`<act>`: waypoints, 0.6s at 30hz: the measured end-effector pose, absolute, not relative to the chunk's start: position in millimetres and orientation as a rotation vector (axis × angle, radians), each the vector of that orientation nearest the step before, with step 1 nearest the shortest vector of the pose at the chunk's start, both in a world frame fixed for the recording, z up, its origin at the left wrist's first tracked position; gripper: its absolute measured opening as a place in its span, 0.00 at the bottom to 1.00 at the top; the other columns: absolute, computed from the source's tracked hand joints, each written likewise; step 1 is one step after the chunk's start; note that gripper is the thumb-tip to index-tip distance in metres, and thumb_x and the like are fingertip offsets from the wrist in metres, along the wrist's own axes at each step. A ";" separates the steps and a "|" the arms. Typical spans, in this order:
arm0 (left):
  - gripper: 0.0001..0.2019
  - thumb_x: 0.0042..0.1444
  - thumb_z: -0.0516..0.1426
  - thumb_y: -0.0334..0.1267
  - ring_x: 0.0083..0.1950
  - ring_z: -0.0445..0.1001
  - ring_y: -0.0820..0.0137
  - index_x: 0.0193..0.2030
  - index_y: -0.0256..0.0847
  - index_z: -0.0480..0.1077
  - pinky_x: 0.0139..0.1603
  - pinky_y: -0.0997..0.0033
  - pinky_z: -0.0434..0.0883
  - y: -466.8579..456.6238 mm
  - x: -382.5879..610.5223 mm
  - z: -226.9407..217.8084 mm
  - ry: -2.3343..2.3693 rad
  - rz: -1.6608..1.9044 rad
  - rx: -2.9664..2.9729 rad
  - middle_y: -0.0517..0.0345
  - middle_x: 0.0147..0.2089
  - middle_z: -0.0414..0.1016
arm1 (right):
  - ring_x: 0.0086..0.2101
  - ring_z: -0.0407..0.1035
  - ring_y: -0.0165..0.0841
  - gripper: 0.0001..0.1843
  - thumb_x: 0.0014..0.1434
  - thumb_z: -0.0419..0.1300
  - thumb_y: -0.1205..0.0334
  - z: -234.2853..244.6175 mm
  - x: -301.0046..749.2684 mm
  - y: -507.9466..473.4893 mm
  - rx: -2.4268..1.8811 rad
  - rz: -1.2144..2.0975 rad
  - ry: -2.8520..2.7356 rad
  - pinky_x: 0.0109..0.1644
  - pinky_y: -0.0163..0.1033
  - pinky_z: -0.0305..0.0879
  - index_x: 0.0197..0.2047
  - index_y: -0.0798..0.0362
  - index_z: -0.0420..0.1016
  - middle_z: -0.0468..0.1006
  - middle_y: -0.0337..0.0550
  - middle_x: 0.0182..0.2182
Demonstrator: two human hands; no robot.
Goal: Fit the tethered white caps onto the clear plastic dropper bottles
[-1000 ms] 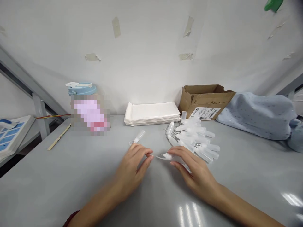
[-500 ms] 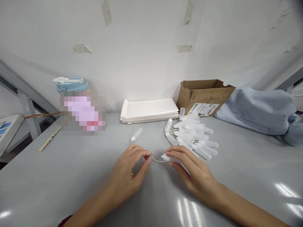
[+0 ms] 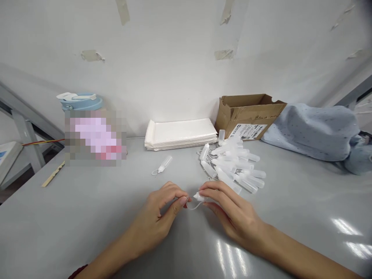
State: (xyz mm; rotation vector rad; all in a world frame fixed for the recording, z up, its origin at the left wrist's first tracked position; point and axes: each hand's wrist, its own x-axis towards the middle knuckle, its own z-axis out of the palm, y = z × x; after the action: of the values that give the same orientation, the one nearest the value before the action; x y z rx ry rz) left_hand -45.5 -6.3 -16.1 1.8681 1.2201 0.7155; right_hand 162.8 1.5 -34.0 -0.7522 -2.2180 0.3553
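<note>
My right hand [image 3: 229, 211] grips a small clear plastic dropper bottle [image 3: 199, 197] by its white tip, low over the grey table [image 3: 87, 217]. My left hand [image 3: 161, 217] pinches the small cap on the thin tether [image 3: 193, 206] that loops down from that bottle. The two hands almost touch. Just behind my right hand lies a pile of several similar clear bottles [image 3: 235, 164]. One single bottle [image 3: 163, 164] lies apart, behind my left hand.
A stack of white flat packs [image 3: 180, 133] leans at the wall. Right of it stand an open cardboard box [image 3: 248, 116] and a light blue cloth bundle [image 3: 314, 131]. A blue-lidded container [image 3: 80, 101] is at the left; a wooden stick [image 3: 52, 175] lies near the left edge.
My hands have come together: the tether, stretched between them before, now hangs in a short loop with the cap close to the bottle tip. The camera has tilted slightly.
</note>
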 end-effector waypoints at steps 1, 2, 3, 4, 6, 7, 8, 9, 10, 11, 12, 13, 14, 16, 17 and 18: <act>0.13 0.63 0.47 0.41 0.36 0.70 0.69 0.32 0.45 0.70 0.36 0.71 0.66 -6.5 -45.6 -16.3 1.212 0.719 1.867 0.60 0.32 0.72 | 0.43 0.70 0.34 0.16 0.62 0.48 0.77 -34.1 162.9 1.2 -0.747 0.354 -2.219 0.43 0.38 0.71 0.52 0.56 0.64 0.71 0.51 0.43; 0.13 0.63 0.47 0.40 0.36 0.70 0.69 0.32 0.45 0.70 0.37 0.72 0.66 -6.7 -45.7 -16.3 1.204 0.723 1.866 0.60 0.32 0.72 | 0.43 0.69 0.34 0.16 0.62 0.49 0.77 -34.3 163.1 1.0 -0.746 0.354 -2.221 0.44 0.37 0.71 0.52 0.56 0.64 0.71 0.51 0.44; 0.13 0.63 0.47 0.40 0.36 0.70 0.70 0.32 0.45 0.70 0.37 0.72 0.66 -6.8 -45.9 -16.3 1.198 0.727 1.864 0.61 0.32 0.72 | 0.43 0.69 0.34 0.16 0.62 0.49 0.77 -34.6 163.2 0.9 -0.746 0.356 -2.223 0.44 0.37 0.71 0.52 0.56 0.64 0.71 0.51 0.44; 0.13 0.63 0.47 0.40 0.36 0.70 0.70 0.32 0.45 0.70 0.37 0.72 0.66 -6.8 -46.2 -16.1 1.196 0.727 1.859 0.61 0.32 0.72 | 0.43 0.69 0.33 0.16 0.62 0.49 0.77 -34.9 163.3 0.8 -0.748 0.360 -2.226 0.44 0.37 0.71 0.52 0.56 0.64 0.71 0.51 0.44; 0.13 0.63 0.47 0.40 0.35 0.69 0.70 0.31 0.45 0.70 0.37 0.73 0.66 -7.0 -46.6 -15.5 1.201 0.715 1.845 0.62 0.32 0.72 | 0.43 0.69 0.33 0.17 0.62 0.49 0.77 -35.7 163.5 0.7 -0.750 0.370 -2.230 0.45 0.37 0.70 0.52 0.57 0.63 0.70 0.51 0.44; 0.13 0.63 0.47 0.40 0.35 0.69 0.70 0.31 0.45 0.70 0.37 0.73 0.65 -7.2 -46.7 -15.2 1.205 0.711 1.836 0.62 0.32 0.71 | 0.43 0.69 0.33 0.17 0.62 0.49 0.78 -35.9 163.6 0.7 -0.750 0.374 -2.228 0.45 0.37 0.70 0.53 0.57 0.63 0.70 0.51 0.44; 0.13 0.63 0.47 0.41 0.35 0.69 0.71 0.32 0.46 0.70 0.36 0.73 0.65 -7.4 -46.8 -14.8 1.207 0.709 1.827 0.62 0.32 0.71 | 0.44 0.68 0.33 0.17 0.62 0.49 0.78 -36.0 163.7 0.6 -0.749 0.379 -2.228 0.45 0.37 0.70 0.53 0.57 0.63 0.70 0.51 0.44; 0.13 0.63 0.47 0.41 0.35 0.69 0.71 0.32 0.46 0.70 0.36 0.73 0.65 -7.6 -46.9 -14.5 1.208 0.708 1.817 0.62 0.33 0.71 | 0.44 0.68 0.33 0.17 0.61 0.49 0.78 -35.9 163.9 0.6 -0.745 0.379 -2.228 0.46 0.37 0.70 0.53 0.57 0.63 0.70 0.51 0.44; 0.13 0.63 0.47 0.41 0.35 0.69 0.71 0.32 0.46 0.70 0.36 0.73 0.65 -7.7 -46.9 -14.3 1.207 0.706 1.808 0.62 0.33 0.71 | 0.44 0.68 0.33 0.17 0.61 0.49 0.78 -35.5 164.1 0.5 -0.742 0.379 -2.230 0.46 0.37 0.70 0.52 0.58 0.63 0.70 0.51 0.44; 0.13 0.63 0.47 0.41 0.35 0.69 0.71 0.31 0.45 0.69 0.36 0.73 0.65 -7.9 -46.9 -14.2 1.205 0.704 1.801 0.62 0.33 0.71 | 0.44 0.68 0.33 0.17 0.61 0.49 0.78 -35.1 164.4 0.5 -0.741 0.379 -2.235 0.46 0.37 0.70 0.52 0.58 0.63 0.70 0.52 0.44; 0.14 0.63 0.47 0.42 0.35 0.69 0.71 0.31 0.45 0.69 0.36 0.73 0.65 -8.0 -46.8 -14.1 1.203 0.701 1.797 0.62 0.33 0.71 | 0.44 0.68 0.33 0.17 0.62 0.49 0.78 -34.5 164.7 0.4 -0.739 0.380 -2.241 0.46 0.37 0.69 0.52 0.58 0.63 0.70 0.52 0.44; 0.14 0.63 0.47 0.42 0.35 0.69 0.71 0.31 0.45 0.69 0.36 0.73 0.65 -7.9 -46.8 -14.0 1.204 0.694 1.794 0.62 0.33 0.71 | 0.44 0.68 0.33 0.17 0.62 0.49 0.78 -34.0 165.1 0.3 -0.736 0.383 -2.248 0.45 0.36 0.69 0.52 0.58 0.63 0.70 0.52 0.44; 0.14 0.63 0.47 0.42 0.34 0.69 0.71 0.31 0.45 0.69 0.35 0.74 0.64 -7.8 -46.8 -13.9 1.207 0.685 1.791 0.62 0.32 0.71 | 0.44 0.68 0.33 0.17 0.62 0.49 0.78 -33.5 165.4 0.3 -0.734 0.387 -2.253 0.45 0.36 0.69 0.53 0.58 0.63 0.69 0.52 0.44; 0.14 0.63 0.46 0.43 0.34 0.69 0.71 0.31 0.45 0.69 0.34 0.74 0.64 -7.3 -46.8 -13.5 1.215 0.670 1.784 0.62 0.33 0.70 | 0.44 0.68 0.33 0.18 0.62 0.49 0.78 -32.8 165.8 0.2 -0.728 0.394 -2.254 0.45 0.36 0.69 0.53 0.58 0.63 0.69 0.51 0.44; 0.15 0.63 0.46 0.43 0.34 0.69 0.71 0.31 0.44 0.69 0.34 0.74 0.64 -6.9 -46.8 -13.2 1.219 0.661 1.779 0.62 0.33 0.70 | 0.43 0.68 0.33 0.18 0.61 0.48 0.78 -32.6 165.9 0.2 -0.721 0.394 -2.250 0.45 0.36 0.69 0.53 0.58 0.63 0.69 0.51 0.44; 0.15 0.63 0.46 0.43 0.34 0.69 0.71 0.31 0.44 0.69 0.34 0.74 0.64 -6.5 -46.8 -12.8 1.222 0.650 1.771 0.62 0.33 0.70 | 0.43 0.68 0.33 0.18 0.61 0.48 0.78 -32.6 165.9 0.3 -0.715 0.393 -2.245 0.45 0.36 0.69 0.53 0.58 0.63 0.69 0.51 0.44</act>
State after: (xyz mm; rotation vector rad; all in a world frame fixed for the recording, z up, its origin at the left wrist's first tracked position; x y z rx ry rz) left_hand -46.8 -6.5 -12.8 1.7713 1.2223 0.6505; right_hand 165.9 0.3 -32.6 -0.7148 -2.2448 0.3926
